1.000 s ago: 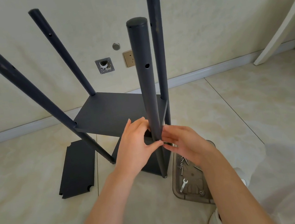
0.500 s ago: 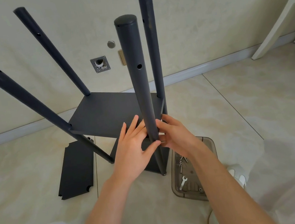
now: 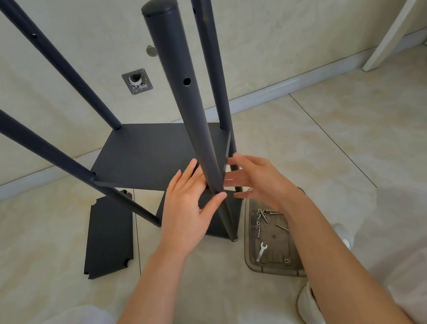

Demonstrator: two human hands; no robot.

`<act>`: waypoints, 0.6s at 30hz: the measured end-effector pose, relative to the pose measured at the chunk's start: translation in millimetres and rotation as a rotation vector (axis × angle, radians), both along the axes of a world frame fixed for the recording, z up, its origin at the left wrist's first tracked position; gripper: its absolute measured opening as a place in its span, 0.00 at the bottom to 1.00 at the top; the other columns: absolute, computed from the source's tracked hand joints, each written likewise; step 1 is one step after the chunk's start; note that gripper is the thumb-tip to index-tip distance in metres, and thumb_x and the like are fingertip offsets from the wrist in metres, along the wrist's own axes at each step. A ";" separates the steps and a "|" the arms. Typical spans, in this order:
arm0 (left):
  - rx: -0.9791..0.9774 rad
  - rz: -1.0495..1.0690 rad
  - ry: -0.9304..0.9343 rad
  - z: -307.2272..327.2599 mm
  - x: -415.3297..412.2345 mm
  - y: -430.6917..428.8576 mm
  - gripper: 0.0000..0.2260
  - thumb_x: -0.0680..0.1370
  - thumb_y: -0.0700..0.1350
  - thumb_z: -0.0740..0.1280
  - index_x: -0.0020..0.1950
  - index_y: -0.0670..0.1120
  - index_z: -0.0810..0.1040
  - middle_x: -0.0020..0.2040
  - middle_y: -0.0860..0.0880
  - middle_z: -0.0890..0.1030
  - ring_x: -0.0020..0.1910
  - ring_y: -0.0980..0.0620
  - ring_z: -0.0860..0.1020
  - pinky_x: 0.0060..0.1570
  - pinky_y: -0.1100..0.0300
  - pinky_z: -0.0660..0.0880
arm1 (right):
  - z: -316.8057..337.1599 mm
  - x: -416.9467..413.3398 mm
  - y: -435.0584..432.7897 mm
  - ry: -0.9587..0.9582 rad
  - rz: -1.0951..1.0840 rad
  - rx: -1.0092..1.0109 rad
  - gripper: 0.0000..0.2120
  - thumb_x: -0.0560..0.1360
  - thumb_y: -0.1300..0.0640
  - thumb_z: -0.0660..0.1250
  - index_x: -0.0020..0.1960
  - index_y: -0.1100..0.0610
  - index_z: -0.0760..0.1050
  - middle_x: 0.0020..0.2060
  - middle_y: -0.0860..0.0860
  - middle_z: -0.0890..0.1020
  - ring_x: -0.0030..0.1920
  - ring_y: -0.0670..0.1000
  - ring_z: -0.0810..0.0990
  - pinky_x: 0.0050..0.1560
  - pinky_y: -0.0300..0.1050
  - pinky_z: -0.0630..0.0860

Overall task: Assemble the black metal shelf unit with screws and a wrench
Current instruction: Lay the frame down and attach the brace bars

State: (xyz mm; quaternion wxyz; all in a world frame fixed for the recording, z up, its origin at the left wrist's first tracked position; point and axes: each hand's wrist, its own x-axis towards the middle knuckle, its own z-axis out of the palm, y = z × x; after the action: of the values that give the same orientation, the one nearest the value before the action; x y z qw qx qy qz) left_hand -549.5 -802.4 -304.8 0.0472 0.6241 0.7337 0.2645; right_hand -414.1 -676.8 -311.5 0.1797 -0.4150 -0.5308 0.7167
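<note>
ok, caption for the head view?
Left hand and right hand at the near pole by the shelf; wrench, screws in tray.

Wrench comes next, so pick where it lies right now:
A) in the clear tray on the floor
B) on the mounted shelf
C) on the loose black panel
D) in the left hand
A: the small silver wrench lies in the clear tray on the floor, below the loose screws, while the left hand and right hand are both at the near pole and hold no tool.
</note>
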 end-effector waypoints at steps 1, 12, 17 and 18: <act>0.010 0.006 0.006 -0.6 0.1 0.6 0.21 0.78 0.57 0.64 0.67 0.48 0.78 0.71 0.51 0.74 0.75 0.49 0.67 0.74 0.43 0.63 | -10.5 5.8 5.4 -0.018 -0.057 -0.016 0.15 0.82 0.45 0.60 0.63 0.52 0.74 0.48 0.49 0.87 0.51 0.49 0.85 0.56 0.53 0.79; 0.131 0.034 0.035 -7.5 4.8 2.7 0.20 0.78 0.57 0.64 0.63 0.46 0.80 0.66 0.60 0.71 0.72 0.50 0.70 0.75 0.46 0.61 | -194.3 37.1 -38.7 -0.774 -0.024 -0.133 0.06 0.79 0.62 0.63 0.54 0.62 0.76 0.52 0.60 0.82 0.46 0.55 0.78 0.47 0.48 0.78; 0.163 0.078 0.039 -8.8 9.5 3.7 0.21 0.77 0.56 0.64 0.62 0.43 0.81 0.65 0.58 0.71 0.70 0.52 0.71 0.75 0.52 0.57 | -213.9 48.9 -46.2 -1.005 0.085 -0.054 0.12 0.79 0.60 0.63 0.60 0.63 0.76 0.58 0.59 0.80 0.56 0.58 0.80 0.44 0.42 0.71; 0.171 0.084 0.036 -9.8 10.1 4.3 0.21 0.77 0.56 0.64 0.62 0.43 0.81 0.65 0.58 0.71 0.70 0.52 0.71 0.76 0.53 0.56 | -214.7 49.2 -43.6 -1.042 0.099 -0.039 0.13 0.80 0.59 0.62 0.62 0.63 0.75 0.59 0.59 0.79 0.59 0.58 0.79 0.45 0.43 0.73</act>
State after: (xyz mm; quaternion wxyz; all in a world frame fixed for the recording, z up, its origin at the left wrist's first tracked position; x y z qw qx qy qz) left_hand -539.4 -798.0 -314.6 -0.0307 0.5992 0.7347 0.3167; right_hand -364.9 -720.4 -526.2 -0.1502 -0.6942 -0.5555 0.4324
